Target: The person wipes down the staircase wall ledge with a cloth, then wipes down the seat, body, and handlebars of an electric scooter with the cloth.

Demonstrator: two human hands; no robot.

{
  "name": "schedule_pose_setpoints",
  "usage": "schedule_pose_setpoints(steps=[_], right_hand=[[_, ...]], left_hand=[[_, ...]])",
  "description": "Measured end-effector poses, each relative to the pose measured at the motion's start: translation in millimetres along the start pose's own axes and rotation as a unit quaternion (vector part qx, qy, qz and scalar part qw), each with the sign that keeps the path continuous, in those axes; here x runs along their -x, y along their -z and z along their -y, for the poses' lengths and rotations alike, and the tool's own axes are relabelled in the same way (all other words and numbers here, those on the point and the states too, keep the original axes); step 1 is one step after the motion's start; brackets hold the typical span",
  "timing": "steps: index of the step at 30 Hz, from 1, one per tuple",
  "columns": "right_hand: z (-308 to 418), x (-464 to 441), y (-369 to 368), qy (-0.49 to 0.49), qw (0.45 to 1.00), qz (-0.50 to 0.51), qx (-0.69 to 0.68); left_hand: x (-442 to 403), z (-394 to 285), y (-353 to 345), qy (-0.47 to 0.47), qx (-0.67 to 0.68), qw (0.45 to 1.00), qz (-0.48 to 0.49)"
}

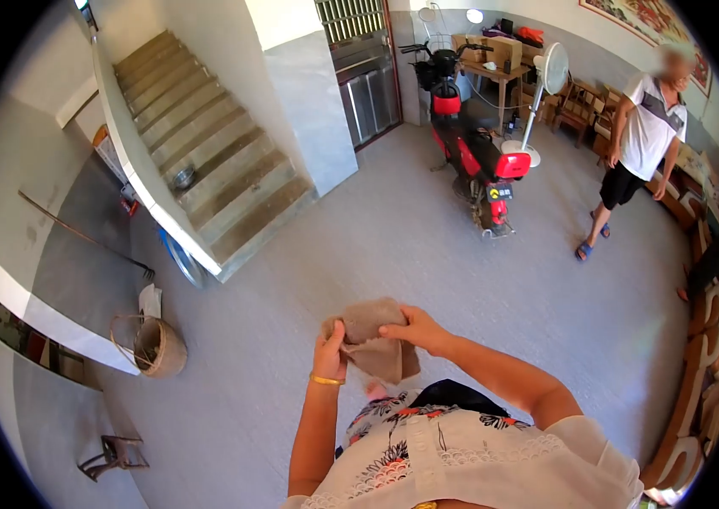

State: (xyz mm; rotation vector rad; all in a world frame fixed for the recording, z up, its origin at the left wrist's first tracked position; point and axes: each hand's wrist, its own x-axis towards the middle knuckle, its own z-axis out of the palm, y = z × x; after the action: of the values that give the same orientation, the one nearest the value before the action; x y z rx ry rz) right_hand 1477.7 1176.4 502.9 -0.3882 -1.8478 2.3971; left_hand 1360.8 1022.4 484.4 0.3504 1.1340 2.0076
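At lower centre, the fingers of the left hand (331, 356) and right hand (421, 330) pinch opposite sides of a brown-grey fabric cloth (368, 321), presumably to support its loose folds above the grey floor (266, 348). Farther off, upper right, stands a red-and-black electric scooter (482, 153).

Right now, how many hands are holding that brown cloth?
2. The left hand grips the brown cloth at its left side, and the right hand grips it at the right. Some fingers are hidden behind the cloth.
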Motion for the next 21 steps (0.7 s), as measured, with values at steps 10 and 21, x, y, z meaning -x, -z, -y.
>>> schedule_pose_setpoints(steps=[10, 21], right_hand=[[66, -137, -38, 0.188, 0.945, -0.074, 0.257], [78, -286, -6, 0.169, 0.938, 0.008, 0.302]], left_hand=[[-82, -79, 79, -0.228, -0.287, 0.914, -0.174], [-179, -112, 103, -0.007, -0.073, 0.997, -0.028]])
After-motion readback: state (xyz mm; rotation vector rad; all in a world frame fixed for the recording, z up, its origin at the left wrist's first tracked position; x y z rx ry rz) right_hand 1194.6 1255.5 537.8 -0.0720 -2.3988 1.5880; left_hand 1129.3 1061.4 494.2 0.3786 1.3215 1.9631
